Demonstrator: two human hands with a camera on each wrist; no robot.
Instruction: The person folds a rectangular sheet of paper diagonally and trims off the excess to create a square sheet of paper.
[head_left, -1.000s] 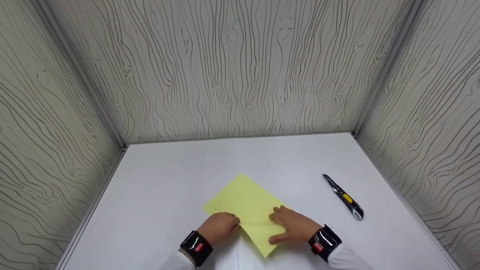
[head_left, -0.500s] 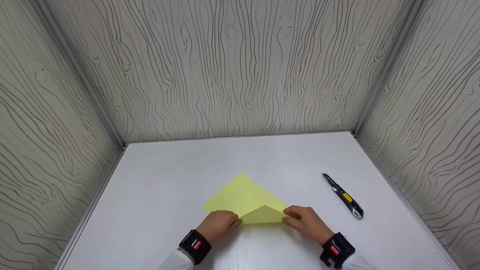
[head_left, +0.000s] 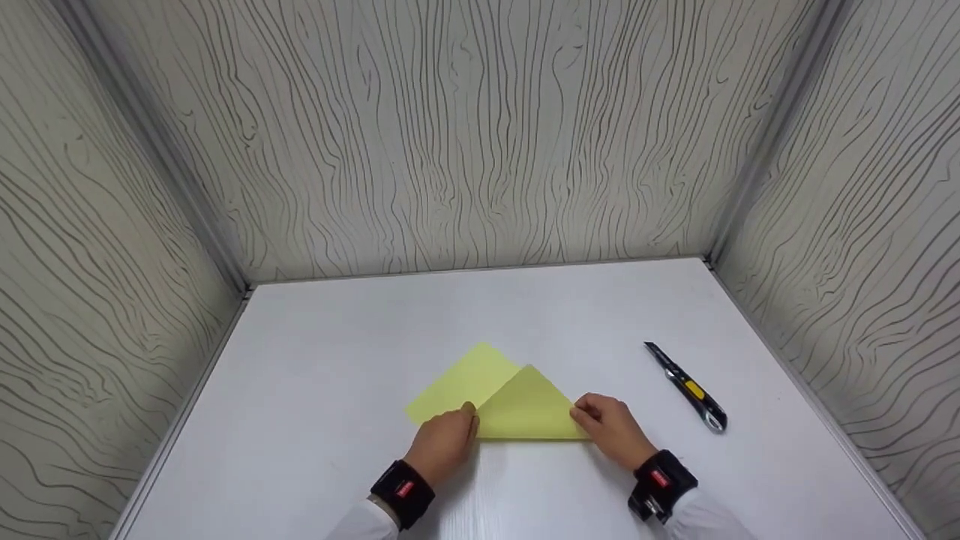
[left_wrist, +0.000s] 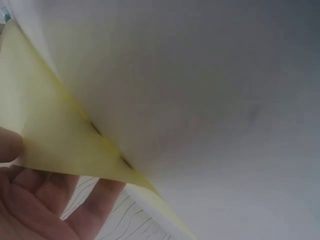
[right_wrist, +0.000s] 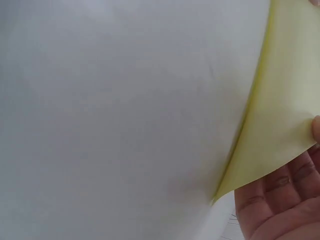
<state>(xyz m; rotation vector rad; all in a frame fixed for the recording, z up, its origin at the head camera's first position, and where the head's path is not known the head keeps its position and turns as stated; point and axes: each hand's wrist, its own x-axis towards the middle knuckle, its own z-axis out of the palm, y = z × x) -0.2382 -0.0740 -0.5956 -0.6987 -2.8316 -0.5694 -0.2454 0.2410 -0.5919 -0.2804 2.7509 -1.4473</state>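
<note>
A yellow sheet of paper lies on the white table, its near part folded up and over so that a triangular flap points away from me. My left hand pinches the flap's left edge between thumb and fingers. On the opposite side, my right hand pinches the right edge. In the left wrist view the thumb lies on top of the paper with the fingers beneath it. The right wrist view has the folded paper curving up from the table, held at its edge.
To the right on the white table lies a black and yellow utility knife, apart from the paper. Wood-grain panels enclose the table at the back and both sides.
My right hand has gone from resting spread on the paper to pinching its edge. The near corner has been lifted and carried away from me, forming a larger flap.
</note>
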